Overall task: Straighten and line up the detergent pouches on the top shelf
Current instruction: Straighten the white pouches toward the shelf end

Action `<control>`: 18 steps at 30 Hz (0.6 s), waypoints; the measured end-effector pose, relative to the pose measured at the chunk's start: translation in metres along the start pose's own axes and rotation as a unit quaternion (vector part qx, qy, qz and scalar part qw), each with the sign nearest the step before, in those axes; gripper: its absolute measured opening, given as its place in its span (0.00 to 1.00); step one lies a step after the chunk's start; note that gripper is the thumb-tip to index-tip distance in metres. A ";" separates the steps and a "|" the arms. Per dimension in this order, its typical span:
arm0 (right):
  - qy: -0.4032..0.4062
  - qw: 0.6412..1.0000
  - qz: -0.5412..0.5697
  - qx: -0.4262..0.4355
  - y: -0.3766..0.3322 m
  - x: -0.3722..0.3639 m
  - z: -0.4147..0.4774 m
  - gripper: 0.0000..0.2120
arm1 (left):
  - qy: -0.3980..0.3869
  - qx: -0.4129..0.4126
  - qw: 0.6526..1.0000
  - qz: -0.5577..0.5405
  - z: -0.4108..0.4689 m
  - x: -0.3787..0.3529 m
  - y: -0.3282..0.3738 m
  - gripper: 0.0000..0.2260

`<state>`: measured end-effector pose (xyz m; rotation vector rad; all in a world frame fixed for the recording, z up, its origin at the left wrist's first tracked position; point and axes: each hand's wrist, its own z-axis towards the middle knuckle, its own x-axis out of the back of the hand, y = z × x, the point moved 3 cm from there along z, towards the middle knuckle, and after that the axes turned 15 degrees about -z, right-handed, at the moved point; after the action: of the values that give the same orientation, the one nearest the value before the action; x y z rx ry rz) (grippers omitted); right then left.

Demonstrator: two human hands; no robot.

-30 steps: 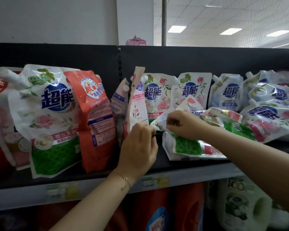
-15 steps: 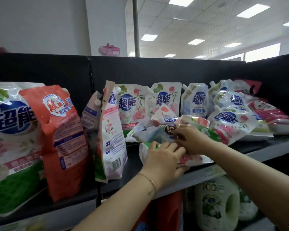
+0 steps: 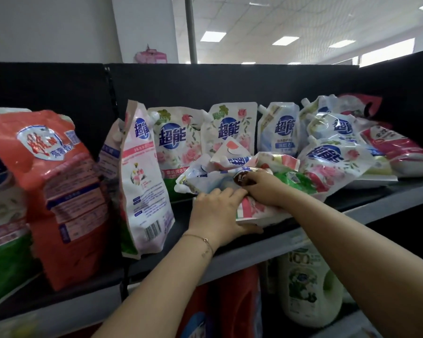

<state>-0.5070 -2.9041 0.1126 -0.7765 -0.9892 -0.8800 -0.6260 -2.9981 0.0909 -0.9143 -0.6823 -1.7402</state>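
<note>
Both hands have the fallen pouch (image 3: 254, 211) between them. The left hand (image 3: 217, 213) wraps its near end, fingers curled over the top and thumb reaching beneath. The right hand (image 3: 263, 189) digs curled fingers into the crumpled upper part. The pouch lies slumped on its side at the front edge of the shelf (image 3: 266, 247), about mid-length, and partly overhangs the lip.

To stand it well, I would lift from the bottom gusset rather than the slack top. The film looks soft and the liquid will shift, so a squeeze high up only folds it. Set the base flat, smooth the face forward, then slide it back in line with the back row (image 3: 230, 130). Watch the overhang — a slip there sends it off the front edge.

Toward the left end a side-on pouch (image 3: 144, 179) stands edge-forward, and it wants turning too. An orange bag (image 3: 59, 191) stands beyond it. Toward the right end a heap (image 3: 337, 157) of pouches lies tumbled together.

A black panel (image 3: 230, 84) backs the shelf. A jug (image 3: 310, 289) sits on the level below, and ceiling lights (image 3: 213, 36) show above — a shop aisle, by the look of it.
</note>
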 end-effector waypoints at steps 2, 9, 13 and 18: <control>-0.020 1.000 -0.002 0.003 0.002 0.000 0.001 0.14 | 0.006 -0.003 1.000 0.030 -0.002 0.000 0.000 0.35; -0.137 0.989 0.039 0.037 0.013 0.027 0.004 0.19 | -0.022 0.026 0.999 0.030 -0.001 0.011 0.010 0.23; -0.133 0.986 0.084 0.047 0.022 0.030 0.006 0.18 | -0.032 0.071 0.997 -0.020 -0.002 0.012 0.011 0.22; -0.144 0.953 0.265 0.025 0.042 0.026 0.012 0.18 | 0.032 0.102 0.978 -0.178 -0.009 0.002 0.002 0.30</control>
<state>-0.4669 -2.8817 0.1345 -1.0834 -0.9819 -0.2783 -0.6270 -3.0068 0.0878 -0.6169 -1.0088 -1.9571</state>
